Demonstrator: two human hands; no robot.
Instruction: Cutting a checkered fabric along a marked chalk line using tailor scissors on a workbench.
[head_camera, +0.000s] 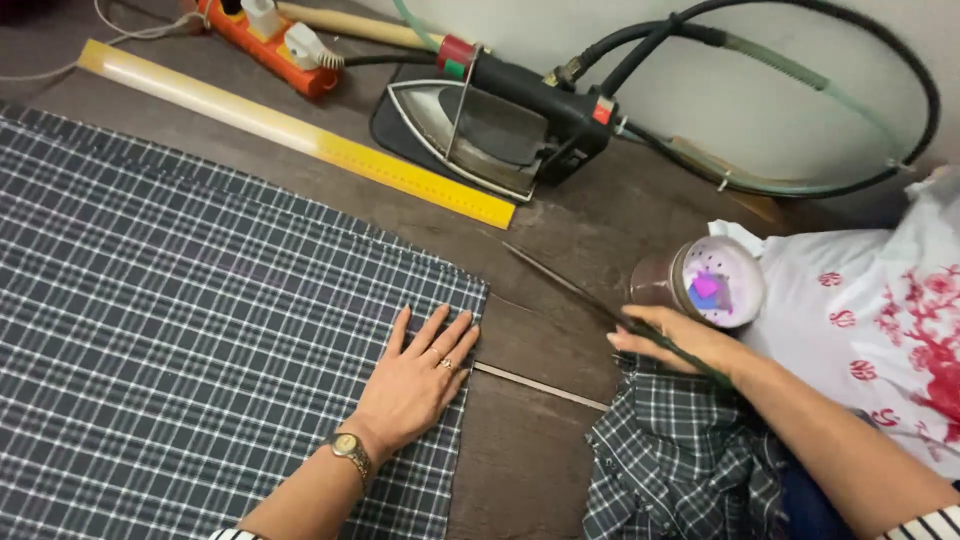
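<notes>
My left hand (415, 380) lies flat, palm down, on the right edge of a dark plaid cloth (180, 330) spread over the table; a watch is on the wrist and a ring on one finger. My right hand (680, 340) grips a pair of long dark scissors (560, 282), blades pointing up and left over bare wood, a little right of the cloth's corner. A crumpled piece of the same plaid cloth (680, 460) lies under my right forearm. A thin pale strip (540, 385) lies on the table between my hands.
A steam iron (500, 130) rests on its dark pad at the back, hoses (800, 90) looping along the wall. A long yellow ruler (300, 130) and an orange power strip (265, 45) lie behind the cloth. A small jar (710, 285) and a white red-printed bag (880, 320) sit at right.
</notes>
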